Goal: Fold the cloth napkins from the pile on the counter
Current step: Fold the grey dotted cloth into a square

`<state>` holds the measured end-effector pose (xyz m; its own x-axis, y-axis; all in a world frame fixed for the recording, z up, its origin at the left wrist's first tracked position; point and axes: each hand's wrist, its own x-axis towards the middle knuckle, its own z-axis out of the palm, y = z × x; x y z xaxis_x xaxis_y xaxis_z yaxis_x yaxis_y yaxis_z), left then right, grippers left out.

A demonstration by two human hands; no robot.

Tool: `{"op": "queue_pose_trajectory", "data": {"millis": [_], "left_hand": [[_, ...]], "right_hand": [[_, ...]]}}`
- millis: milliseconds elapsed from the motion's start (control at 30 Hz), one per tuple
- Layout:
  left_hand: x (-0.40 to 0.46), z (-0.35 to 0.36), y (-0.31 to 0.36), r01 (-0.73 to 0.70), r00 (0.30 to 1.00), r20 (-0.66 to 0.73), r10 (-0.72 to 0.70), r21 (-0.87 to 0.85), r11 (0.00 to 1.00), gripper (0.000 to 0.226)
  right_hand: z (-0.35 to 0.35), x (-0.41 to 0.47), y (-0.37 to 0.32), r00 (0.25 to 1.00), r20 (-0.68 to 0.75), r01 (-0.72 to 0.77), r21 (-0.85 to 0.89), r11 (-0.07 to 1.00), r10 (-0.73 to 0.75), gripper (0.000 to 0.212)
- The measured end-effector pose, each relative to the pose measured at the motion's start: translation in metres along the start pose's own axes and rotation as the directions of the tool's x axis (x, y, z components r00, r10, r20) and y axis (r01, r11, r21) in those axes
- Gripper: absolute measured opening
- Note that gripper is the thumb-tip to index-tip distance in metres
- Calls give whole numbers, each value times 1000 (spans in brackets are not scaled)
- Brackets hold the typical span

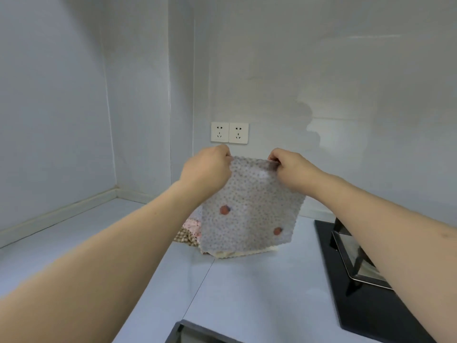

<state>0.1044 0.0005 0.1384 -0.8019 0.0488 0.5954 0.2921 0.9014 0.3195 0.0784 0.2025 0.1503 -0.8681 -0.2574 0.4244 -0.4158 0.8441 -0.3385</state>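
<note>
A grey bobbled napkin [249, 206] with two reddish spots hangs upright in the air above the counter. My left hand [206, 169] pinches its top left corner and my right hand [291, 169] pinches its top right corner. Behind and under the hanging cloth lies the pile of napkins [189, 233]: a pink patterned one, a brown bobbled one, and a cream one [237, 253] peeking out below the grey cloth's lower edge. Most of the pile is hidden by the held napkin.
The pale counter [99, 243] runs into a corner at the left. A black cooktop [371, 305] with a metal pan support sits at the right. A double wall socket [229, 132] is just above my hands. A dark edge [188, 330] shows at the bottom.
</note>
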Motion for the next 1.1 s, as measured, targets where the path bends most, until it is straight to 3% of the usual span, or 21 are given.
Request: {"op": "queue_pose_trajectory", "data": {"millis": [167,300,533,700,900,1100], "left_hand": [[-37,-24,25,-60,997,59,59,12,998,26],[-57,-26,31,-80,988,135,77,13,997,21],[-71,4,29,-60,973,227,45,63,996,19],[-63,42,15,-50,974,224,25,103,993,20],[-50,80,-2,-82,984,172,52,172,982,23],[-66,102,-13,-167,972,189,141,130,977,27]], "right_hand": [[-37,-51,-14,994,78,-48,-275,960,72,19],[-46,-82,-7,970,192,-62,-388,919,147,16],[-32,-105,25,950,250,-77,-394,916,188,21],[-7,-96,50,950,232,-109,-382,918,209,36],[33,-77,84,987,78,-92,-455,886,143,26],[68,-100,109,993,97,-17,-435,900,65,24]]}}
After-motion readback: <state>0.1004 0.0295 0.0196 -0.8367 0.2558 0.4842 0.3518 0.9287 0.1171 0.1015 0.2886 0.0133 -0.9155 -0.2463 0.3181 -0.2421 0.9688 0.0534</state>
